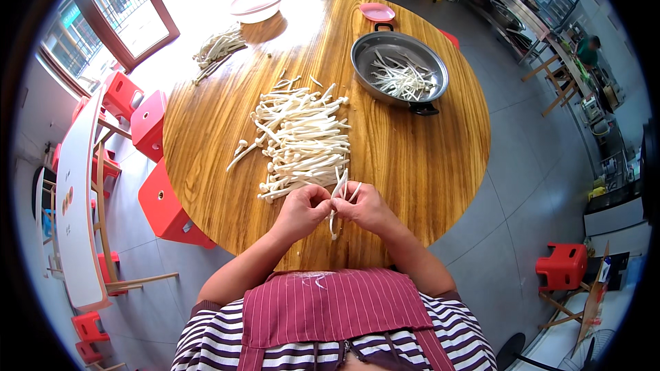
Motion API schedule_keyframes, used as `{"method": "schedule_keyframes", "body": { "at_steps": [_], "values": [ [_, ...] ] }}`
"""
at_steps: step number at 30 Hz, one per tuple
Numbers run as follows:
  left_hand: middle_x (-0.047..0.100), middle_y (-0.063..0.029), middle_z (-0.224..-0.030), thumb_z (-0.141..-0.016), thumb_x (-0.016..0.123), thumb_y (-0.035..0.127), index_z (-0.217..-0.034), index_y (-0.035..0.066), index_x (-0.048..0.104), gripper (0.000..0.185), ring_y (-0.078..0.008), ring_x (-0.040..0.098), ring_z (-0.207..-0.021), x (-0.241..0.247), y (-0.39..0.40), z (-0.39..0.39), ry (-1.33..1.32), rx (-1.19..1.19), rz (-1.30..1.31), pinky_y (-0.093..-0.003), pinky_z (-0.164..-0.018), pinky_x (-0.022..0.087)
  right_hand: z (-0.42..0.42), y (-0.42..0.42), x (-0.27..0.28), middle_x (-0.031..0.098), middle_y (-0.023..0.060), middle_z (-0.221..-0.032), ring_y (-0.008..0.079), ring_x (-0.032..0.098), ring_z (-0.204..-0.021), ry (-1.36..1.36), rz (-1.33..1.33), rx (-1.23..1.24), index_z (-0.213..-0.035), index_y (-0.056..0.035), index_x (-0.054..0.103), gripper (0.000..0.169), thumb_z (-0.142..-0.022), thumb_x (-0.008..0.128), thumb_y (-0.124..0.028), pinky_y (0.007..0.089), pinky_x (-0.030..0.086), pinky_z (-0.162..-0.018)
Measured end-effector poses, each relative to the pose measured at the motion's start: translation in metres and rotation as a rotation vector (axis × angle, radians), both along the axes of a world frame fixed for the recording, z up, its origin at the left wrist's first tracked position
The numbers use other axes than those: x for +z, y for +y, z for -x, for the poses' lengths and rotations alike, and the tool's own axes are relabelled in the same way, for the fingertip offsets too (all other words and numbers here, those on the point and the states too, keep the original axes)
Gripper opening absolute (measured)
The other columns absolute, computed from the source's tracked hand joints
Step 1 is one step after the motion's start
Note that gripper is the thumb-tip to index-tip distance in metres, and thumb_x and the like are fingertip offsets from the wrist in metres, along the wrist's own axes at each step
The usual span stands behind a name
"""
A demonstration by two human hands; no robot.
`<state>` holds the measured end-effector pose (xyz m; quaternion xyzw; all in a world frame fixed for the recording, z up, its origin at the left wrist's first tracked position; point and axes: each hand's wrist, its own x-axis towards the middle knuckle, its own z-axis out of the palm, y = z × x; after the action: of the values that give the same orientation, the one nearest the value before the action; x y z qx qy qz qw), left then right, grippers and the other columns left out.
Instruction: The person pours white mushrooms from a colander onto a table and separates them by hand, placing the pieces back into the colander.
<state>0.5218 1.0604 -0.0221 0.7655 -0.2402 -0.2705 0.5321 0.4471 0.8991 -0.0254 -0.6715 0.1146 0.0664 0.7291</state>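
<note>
Close to the table's near edge, my left hand and my right hand meet with their fingertips together. Both pinch a few thin white mushroom strips; a capped end hangs below the fingers. Just beyond the hands lies a wide pile of long white enoki-like mushrooms, caps mostly to the left, on the round wooden table. A metal two-handled pan at the back right holds loose shredded mushroom strips. How the fingertips grip the strips is partly hidden.
A mushroom bunch lies at the far left, near a pink basin. Behind the pan sits a small pink tray. Red plastic stools crowd the table's left side. At the far right, a person in green is by a counter.
</note>
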Motion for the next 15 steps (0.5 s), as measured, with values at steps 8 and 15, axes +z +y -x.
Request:
{"method": "schedule_keyframes", "body": {
  "at_steps": [8,15],
  "values": [
    [0.057,-0.0012,-0.067,-0.081,0.062,0.01,-0.078,0.001,0.059,0.01,-0.0082,0.052,-0.06,-0.002,0.001,0.001,0.161,-0.02,0.084,-0.0234,-0.056,0.044,-0.002,0.0,-0.011,0.056,-0.0021,-0.069,0.0035,0.049,-0.062,-0.066,0.125,0.006,-0.082,-0.0036,0.059,0.004,-0.082,0.058,-0.007,0.0202,0.042,-0.055],
    [0.055,0.0016,-0.071,-0.085,0.059,0.009,-0.083,0.004,0.056,0.007,-0.004,0.049,-0.061,0.035,0.017,0.002,0.534,-0.024,0.406,-0.0184,-0.057,0.042,0.007,-0.033,-0.019,0.06,0.0019,-0.075,0.0075,0.056,-0.064,0.047,-0.193,-0.254,-0.086,-0.0044,0.058,0.009,-0.088,0.054,-0.012,0.0219,0.049,-0.057]
  ]
}}
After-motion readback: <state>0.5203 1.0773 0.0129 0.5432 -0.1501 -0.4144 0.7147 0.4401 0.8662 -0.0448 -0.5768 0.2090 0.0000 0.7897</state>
